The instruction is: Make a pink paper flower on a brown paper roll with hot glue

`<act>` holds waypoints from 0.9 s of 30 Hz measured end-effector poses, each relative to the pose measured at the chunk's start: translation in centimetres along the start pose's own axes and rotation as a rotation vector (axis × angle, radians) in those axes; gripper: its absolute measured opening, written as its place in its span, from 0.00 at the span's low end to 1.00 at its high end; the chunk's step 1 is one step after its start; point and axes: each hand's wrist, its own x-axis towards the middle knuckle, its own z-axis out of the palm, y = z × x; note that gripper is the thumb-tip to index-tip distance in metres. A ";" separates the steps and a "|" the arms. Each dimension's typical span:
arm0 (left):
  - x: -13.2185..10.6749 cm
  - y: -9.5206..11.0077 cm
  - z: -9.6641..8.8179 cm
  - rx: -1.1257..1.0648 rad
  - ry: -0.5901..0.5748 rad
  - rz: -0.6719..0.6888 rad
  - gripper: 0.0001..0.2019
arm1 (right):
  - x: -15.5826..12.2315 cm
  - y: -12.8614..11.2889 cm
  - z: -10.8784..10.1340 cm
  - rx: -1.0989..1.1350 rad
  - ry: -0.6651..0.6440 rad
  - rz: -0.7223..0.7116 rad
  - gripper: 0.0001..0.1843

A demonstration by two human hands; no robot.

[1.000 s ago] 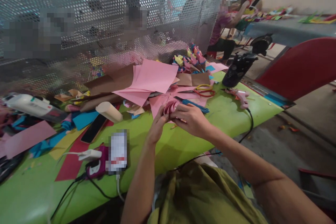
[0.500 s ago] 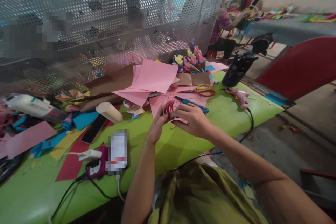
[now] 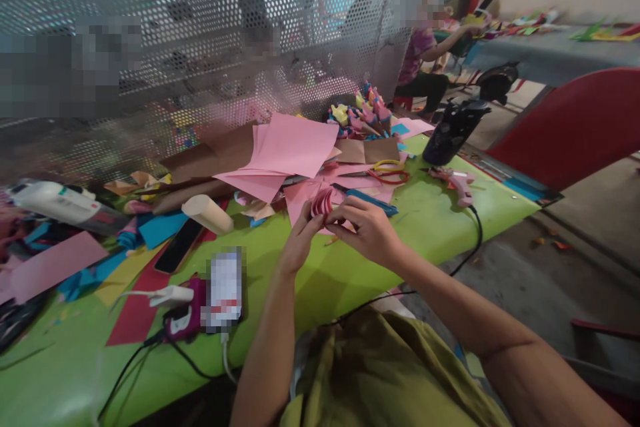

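Observation:
A small bundle of curved pink and dark-red paper layers [image 3: 321,203] is held upright between my hands, just above the green table. My left hand [image 3: 300,239] pinches its left and lower side, thumb in front. From the right, my right hand [image 3: 369,227] has bent fingers and thumb closed at the bundle's lower right edge. Parts of the paper are hidden by the fingertips. Behind it lie pink paper sheets [image 3: 300,147], a blue-handled tool [image 3: 375,203] and scissors [image 3: 390,173] with yellow and red handles.
A pink glue gun [image 3: 461,188] and a dark tumbler [image 3: 453,135] are on the right. Left of my hands are a cream cylinder [image 3: 207,215], a dark phone [image 3: 179,245], a plugged-in phone [image 3: 225,290] and a purple power strip [image 3: 187,319]. A perforated metal panel [image 3: 200,27] stands behind.
My right fingers have curled in and shifted slightly left to the bundle's lower edge. More of its layered front shows. My left hand has hardly moved.

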 end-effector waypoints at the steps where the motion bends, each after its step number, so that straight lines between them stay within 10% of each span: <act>1: 0.0 0.1 0.0 0.002 -0.010 0.008 0.29 | 0.0 0.0 0.1 -0.022 0.003 -0.001 0.05; 7: 0.2 0.0 0.1 -0.001 -0.147 0.130 0.24 | 0.0 0.3 0.5 -0.136 -0.004 -0.003 0.06; 27: -0.2 0.3 -0.1 0.090 -0.081 0.015 0.32 | -0.1 0.1 -0.2 -0.259 -0.062 -0.073 0.05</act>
